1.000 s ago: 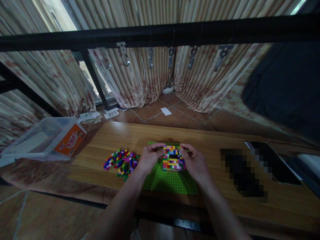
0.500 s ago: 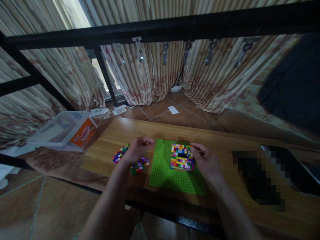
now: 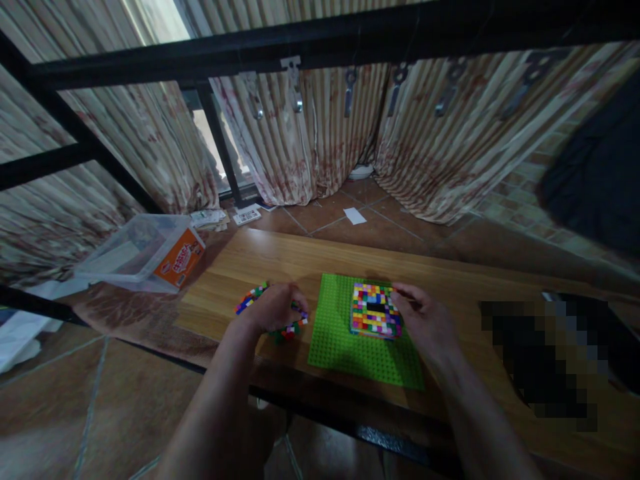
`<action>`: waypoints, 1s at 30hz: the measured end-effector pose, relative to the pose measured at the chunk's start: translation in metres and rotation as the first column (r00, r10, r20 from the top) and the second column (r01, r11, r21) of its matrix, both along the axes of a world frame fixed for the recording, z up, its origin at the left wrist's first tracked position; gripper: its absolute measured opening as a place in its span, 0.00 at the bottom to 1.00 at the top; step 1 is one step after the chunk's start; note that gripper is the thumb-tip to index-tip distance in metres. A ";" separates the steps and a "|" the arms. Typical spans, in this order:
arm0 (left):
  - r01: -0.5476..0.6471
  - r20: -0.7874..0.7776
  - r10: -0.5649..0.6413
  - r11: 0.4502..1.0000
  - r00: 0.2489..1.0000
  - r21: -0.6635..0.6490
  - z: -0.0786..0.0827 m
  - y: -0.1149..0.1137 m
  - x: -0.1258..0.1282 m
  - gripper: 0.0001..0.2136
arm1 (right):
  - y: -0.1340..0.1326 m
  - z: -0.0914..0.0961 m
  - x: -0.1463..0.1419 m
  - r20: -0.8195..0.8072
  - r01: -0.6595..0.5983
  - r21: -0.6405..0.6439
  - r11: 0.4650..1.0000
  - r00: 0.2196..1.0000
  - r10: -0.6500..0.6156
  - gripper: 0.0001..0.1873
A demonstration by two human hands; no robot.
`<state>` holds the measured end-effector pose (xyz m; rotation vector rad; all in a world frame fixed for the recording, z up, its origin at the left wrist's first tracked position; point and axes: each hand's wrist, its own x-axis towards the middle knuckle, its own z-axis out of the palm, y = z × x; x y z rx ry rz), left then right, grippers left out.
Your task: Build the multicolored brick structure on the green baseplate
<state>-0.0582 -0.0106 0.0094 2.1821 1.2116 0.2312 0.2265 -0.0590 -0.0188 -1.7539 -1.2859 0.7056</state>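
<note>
A hollow, multicoloured block of toy bricks (image 3: 367, 325) stands on a green studded baseplate (image 3: 333, 347), with a dark rectangular opening in its middle. My right hand (image 3: 425, 317) is at the block's far right corner, thumb and fingers closed against its edge. Left of the baseplate, loose toy bricks (image 3: 285, 333) lie in a heap on the wooden table. My left hand (image 3: 277, 307) is over this heap, fingers curled down among the bricks. Its fingertips are partly hidden, so any brick between them does not show.
The wooden table (image 3: 240, 260) has a dark front edge. Dark, partly pixelated objects (image 3: 540, 360) lie at its right end. A clear plastic bin (image 3: 135, 257) with an orange label sits beyond the left end. A black bar with metal hooks (image 3: 299, 87) crosses above the far side.
My left hand has lowered onto the loose bricks, its fingers now pointing down. The right hand stays at the block's corner. The whole view has shifted slightly.
</note>
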 end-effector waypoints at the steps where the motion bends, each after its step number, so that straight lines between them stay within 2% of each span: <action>1: 0.009 -0.004 -0.008 1.000 1.000 0.025 0.000 -0.001 0.001 0.09 | 0.000 0.000 0.000 0.004 0.001 -0.001 1.000 1.000 -0.001 0.20; 6: -0.011 0.020 0.010 0.998 1.000 0.058 0.001 -0.003 0.006 0.06 | 0.000 0.003 -0.002 -0.014 -0.007 -0.015 1.000 1.000 0.007 0.21; 9: -0.040 0.142 0.029 0.996 0.989 0.075 0.004 -0.004 0.017 0.05 | 0.001 0.004 -0.003 0.002 0.001 -0.022 1.000 1.000 -0.001 0.20; 13: -0.043 0.303 0.012 0.994 0.953 0.096 0.006 -0.009 0.045 0.06 | 0.001 0.003 -0.003 0.008 -0.010 0.005 1.000 1.000 0.010 0.20; 18: -0.108 0.352 0.051 0.984 0.935 0.144 0.006 -0.013 0.075 0.07 | 0.000 0.004 -0.003 0.038 -0.016 0.019 1.000 0.999 0.015 0.20; 23: -0.107 0.347 0.045 0.981 0.937 0.161 0.004 -0.011 0.086 0.06 | 0.000 0.002 -0.003 0.015 -0.034 0.026 0.999 0.999 0.034 0.20; 27: -0.174 0.386 0.126 0.980 0.914 0.091 -0.003 -0.009 0.090 0.04 | -0.001 0.000 -0.002 0.001 -0.050 0.040 0.998 0.999 0.050 0.20; 30: -0.226 0.489 0.218 0.973 0.845 -0.044 -0.010 -0.007 0.094 0.03 | -0.001 0.001 -0.003 -0.013 -0.050 0.046 0.998 0.999 0.050 0.20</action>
